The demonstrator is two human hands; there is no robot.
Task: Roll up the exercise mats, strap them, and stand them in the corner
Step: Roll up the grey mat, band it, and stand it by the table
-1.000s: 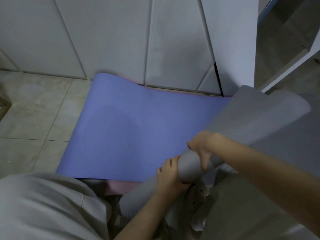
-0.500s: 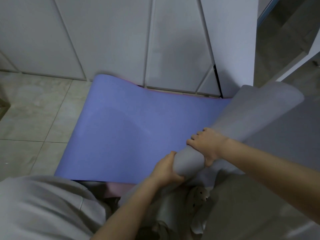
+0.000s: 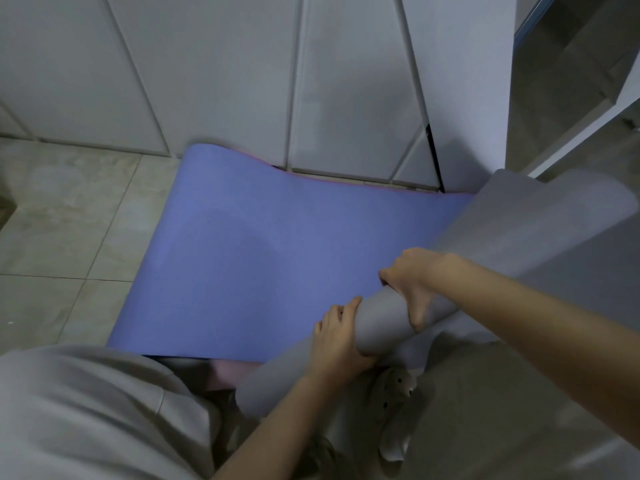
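A grey mat (image 3: pixel 540 220) is rolled into a loose tube that slants from lower middle to upper right, its far end flaring wide. My left hand (image 3: pixel 337 337) grips the roll from the left side near its lower part. My right hand (image 3: pixel 412 282) clamps over the top of the roll just above it, thumb down the near side. A blue mat (image 3: pixel 263 258) with a pink underside lies flat on the floor beneath, its far edge curling up against the cupboards.
White cupboard doors (image 3: pixel 242 74) run along the back, with a white panel (image 3: pixel 460 88) at the right. Beige floor tiles (image 3: pixel 65 230) lie to the left. My grey-clad knees fill the lower left and right. A slipper (image 3: pixel 394 386) peeks out under the roll.
Both hands have shifted their grip around the grey roll, turning it. The roll's flared far end has dropped slightly and moved right.
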